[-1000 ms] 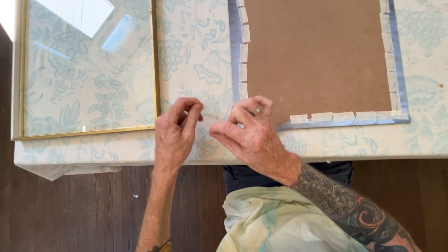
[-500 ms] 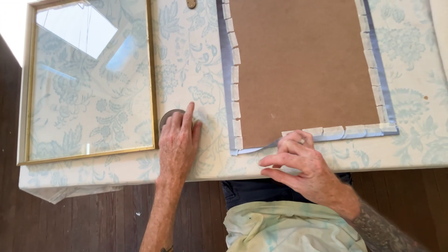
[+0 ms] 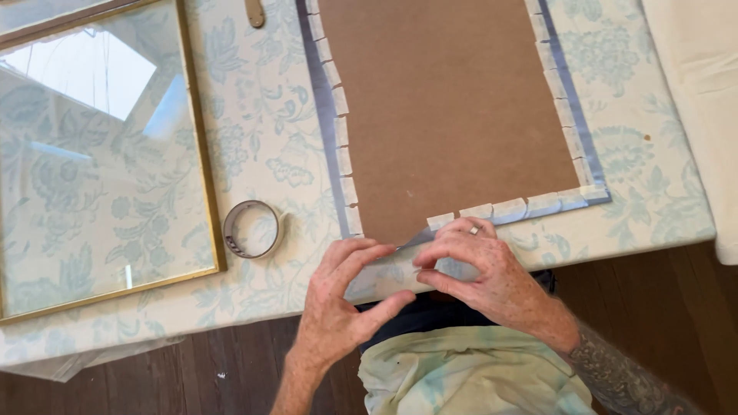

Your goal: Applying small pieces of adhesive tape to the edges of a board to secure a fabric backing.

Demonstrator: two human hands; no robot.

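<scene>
A table [image 3: 269,146] covered by a pale cloth with a blue-green floral print fills most of the view. At 9 o'clock a large pane of glass in a thin gold frame [image 3: 201,138] is laid flat, with bright window light mirrored in it. From 12 to 3 o'clock a brown backing board [image 3: 450,107] is seen, rectangular and matte, laid over blue-grey fabric whose edges are folded onto it and fastened by a row of short whitish tape pieces [image 3: 530,206]. No labels or packages can be made out. A roll of clear tape [image 3: 251,229] lies between frame and board, at about 8 o'clock. At 6 o'clock, at the board's near-left corner, the left hand [image 3: 338,307] is held half open, fingertips on the fabric edge. The right hand [image 3: 480,269], ringed, is curled, its fingertips pinched on that edge just beside the left.
</scene>
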